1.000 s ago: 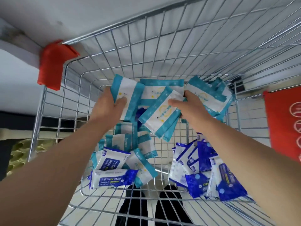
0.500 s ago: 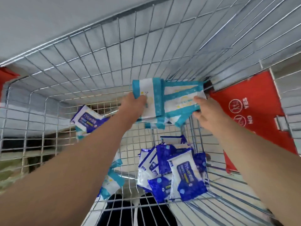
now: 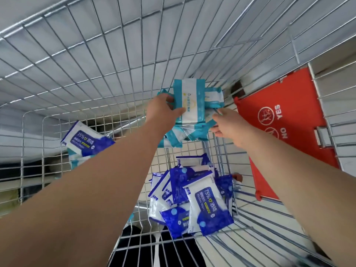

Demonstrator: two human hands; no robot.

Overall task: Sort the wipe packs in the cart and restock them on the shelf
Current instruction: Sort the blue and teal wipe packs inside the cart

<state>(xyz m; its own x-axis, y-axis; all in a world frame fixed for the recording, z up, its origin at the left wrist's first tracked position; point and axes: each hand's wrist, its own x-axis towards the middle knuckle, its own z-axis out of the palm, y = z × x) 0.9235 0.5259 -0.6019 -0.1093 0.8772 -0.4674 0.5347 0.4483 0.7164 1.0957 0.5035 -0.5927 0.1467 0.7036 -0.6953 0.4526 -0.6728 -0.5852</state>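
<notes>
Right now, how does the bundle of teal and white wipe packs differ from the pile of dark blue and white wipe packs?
The teal and white wipe packs are lifted as a gathered bundle, gripped by the left hand and right hand; the dark blue and white wipe packs lie loose on the wire cart's floor. The blue packs show "75%"; the teal print is unreadable. Both are flat soft pouches.

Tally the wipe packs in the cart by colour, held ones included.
teal packs: at least 5, most bunched between the left hand and the right hand
dark blue packs: at least 7
Total: at least 12; the packs overlap, so an exact count is not possible.
</notes>
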